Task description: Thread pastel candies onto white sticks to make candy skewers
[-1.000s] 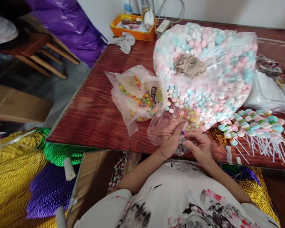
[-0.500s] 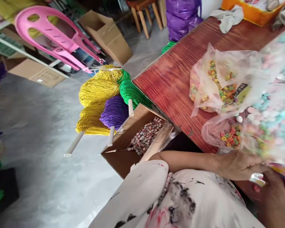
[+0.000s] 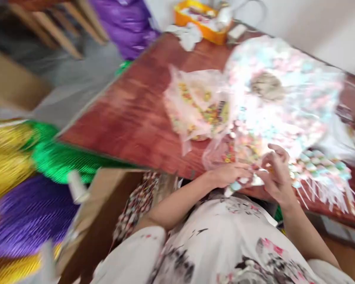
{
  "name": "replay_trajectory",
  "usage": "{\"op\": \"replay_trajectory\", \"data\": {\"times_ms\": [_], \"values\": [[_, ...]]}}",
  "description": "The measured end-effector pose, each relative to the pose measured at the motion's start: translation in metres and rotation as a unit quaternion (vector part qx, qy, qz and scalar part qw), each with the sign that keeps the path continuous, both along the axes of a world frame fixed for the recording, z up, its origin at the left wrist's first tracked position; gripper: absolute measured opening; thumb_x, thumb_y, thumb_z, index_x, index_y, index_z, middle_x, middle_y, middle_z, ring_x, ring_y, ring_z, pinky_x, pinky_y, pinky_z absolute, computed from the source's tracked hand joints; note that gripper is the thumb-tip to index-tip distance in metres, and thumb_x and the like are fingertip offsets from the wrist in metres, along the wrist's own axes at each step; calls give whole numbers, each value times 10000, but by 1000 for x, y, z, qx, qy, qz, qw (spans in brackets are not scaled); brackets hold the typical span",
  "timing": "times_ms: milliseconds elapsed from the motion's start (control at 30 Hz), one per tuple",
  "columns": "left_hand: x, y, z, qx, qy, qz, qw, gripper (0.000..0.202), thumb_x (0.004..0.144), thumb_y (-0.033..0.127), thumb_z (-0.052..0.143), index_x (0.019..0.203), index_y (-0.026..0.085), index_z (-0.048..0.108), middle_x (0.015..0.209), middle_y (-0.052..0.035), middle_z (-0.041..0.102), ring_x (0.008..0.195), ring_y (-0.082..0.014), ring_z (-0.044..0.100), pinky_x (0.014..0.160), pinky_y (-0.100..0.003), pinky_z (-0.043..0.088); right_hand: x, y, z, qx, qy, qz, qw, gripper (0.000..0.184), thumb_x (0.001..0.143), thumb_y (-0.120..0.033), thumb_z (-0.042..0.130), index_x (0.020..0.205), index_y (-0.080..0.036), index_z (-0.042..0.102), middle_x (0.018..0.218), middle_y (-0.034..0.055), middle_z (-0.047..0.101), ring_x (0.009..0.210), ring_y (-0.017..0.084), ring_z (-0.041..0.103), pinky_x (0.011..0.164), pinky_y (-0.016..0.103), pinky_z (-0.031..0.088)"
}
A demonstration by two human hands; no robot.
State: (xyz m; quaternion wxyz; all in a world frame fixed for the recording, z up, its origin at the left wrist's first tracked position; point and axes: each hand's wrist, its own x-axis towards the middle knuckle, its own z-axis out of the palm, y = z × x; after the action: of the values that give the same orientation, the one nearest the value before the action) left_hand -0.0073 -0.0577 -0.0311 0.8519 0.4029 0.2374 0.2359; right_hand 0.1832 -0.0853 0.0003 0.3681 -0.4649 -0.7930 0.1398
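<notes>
My left hand (image 3: 232, 174) is closed at the table's near edge. Under its fingers hang small pastel pieces (image 3: 233, 188), white and pale blue in a short row. My right hand (image 3: 276, 173) is just beside it, thumb and fingers bent together in a pinch near a small whitish thing, too blurred to name. Beyond the hands, a clear bag (image 3: 301, 118) of pink, white and blue pastel pieces glares with light. A second clear bag (image 3: 198, 104) holds small coloured rings. Right of my right hand lies a bunch of pastel pieces on white sticks (image 3: 322, 177).
The red-brown wooden table (image 3: 136, 118) has a corner pointing left. An orange tray (image 3: 215, 35) and a white cloth (image 3: 186, 34) are at its back. Below the left edge are a cardboard box (image 3: 97, 221) of strung pieces and bundles of green (image 3: 56, 154) and purple cord (image 3: 35, 209).
My view has swung right, bringing both hands and the bunch of sticks fully into sight. My hands are now raised at the table edge, with the right hand's fingers lifted.
</notes>
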Motion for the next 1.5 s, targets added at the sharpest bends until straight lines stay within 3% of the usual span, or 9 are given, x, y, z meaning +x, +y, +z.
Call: {"op": "replay_trajectory", "data": {"times_ms": [100,333,433,633,733,933,1133,1300,1500], "values": [[1,7,1,7,7,-52,999,215,757,356,630,661,164,617,595,-10,580,515,-103,487,496,-212,384,23,3,14,95,-182,33,978,369,865,-348,690,1229,-382,637,1497,68,395,1309,325,448,987,499,429],[24,7,5,-23,28,-209,977,323,765,431,646,618,180,505,550,2,499,567,-149,527,623,-301,467,47,-8,18,156,-339,153,915,237,979,-173,475,1094,-292,646,1170,2,695,1250,245,441,1035,539,208],[29,4,6,186,144,-246,940,337,909,445,488,720,173,547,649,-26,563,606,-152,522,615,-291,438,50,-16,-1,67,-302,153,939,202,950,-144,454,897,-219,634,837,7,688,971,206,526,976,513,254],[29,-11,17,805,273,-25,526,195,910,128,476,956,144,665,847,-101,697,762,-239,587,743,-384,409,42,-40,-35,-306,36,61,949,285,911,-275,481,644,-180,509,651,1,575,665,138,486,691,313,389],[31,-10,17,871,208,-2,446,197,874,110,550,1030,123,669,905,-111,730,753,-242,598,740,-389,405,38,-47,-43,-435,220,83,869,348,962,-302,400,643,-188,479,603,-18,536,571,119,486,603,268,415],[30,-3,6,729,267,19,630,181,892,129,558,954,169,724,874,-82,751,763,-217,651,705,-327,432,91,-57,-44,-141,100,-127,977,213,979,-297,482,956,-198,670,1014,89,691,986,206,591,914,373,453],[38,-4,7,340,291,52,893,131,807,285,708,755,196,789,673,-34,684,640,-173,586,617,-262,440,161,-42,-48,4,-235,-311,921,138,883,-227,619,964,-274,719,1101,63,687,1136,291,486,918,462,303],[45,-5,11,24,261,132,956,209,669,338,806,780,164,775,671,-31,688,571,-132,570,523,-223,430,158,-26,-52,18,-337,-262,904,175,882,-188,585,983,-267,704,1093,65,684,1127,282,448,878,451,238],[40,-8,14,-55,181,158,969,132,674,264,771,682,149,708,619,-22,666,528,-118,568,532,-233,467,158,-20,-59,40,-343,-225,911,156,898,-147,523,916,-210,665,1047,65,702,1041,254,473,853,431,235]]}}
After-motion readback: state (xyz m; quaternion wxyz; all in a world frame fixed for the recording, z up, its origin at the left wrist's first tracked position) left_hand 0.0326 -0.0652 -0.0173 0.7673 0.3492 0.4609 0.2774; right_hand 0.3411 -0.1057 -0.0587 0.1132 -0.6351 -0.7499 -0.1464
